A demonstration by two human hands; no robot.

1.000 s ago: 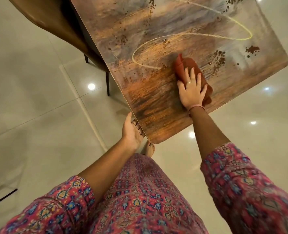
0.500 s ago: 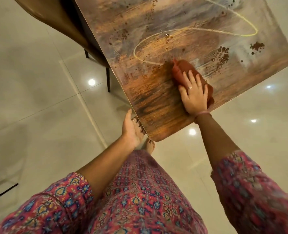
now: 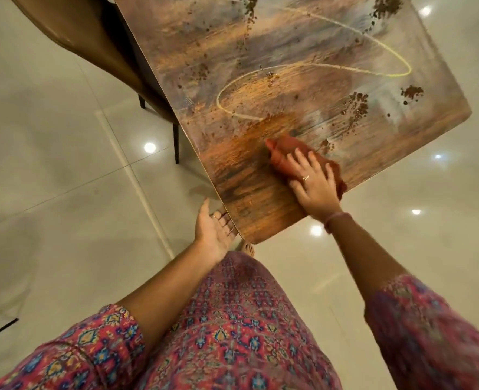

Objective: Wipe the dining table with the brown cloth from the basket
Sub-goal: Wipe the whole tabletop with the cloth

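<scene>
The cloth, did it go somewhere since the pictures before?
Yes. The right hand, pressing flat, slid the brown cloth nearer the table's near corner. The left hand stayed cupped open beside the edge. The crumbs and the chalky loop stayed put.

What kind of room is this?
Probably a home dining room: a wooden dining table with crumbs, a brown chair tucked beside it, and shiny floor tiles.

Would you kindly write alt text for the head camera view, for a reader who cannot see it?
A person's right hand presses a brown cloth flat on a wooden dining table near its corner. Their left hand is cupped, palm up, at the table's edge. Brown crumbs and a yellowish line mark the tabletop beyond.
</scene>
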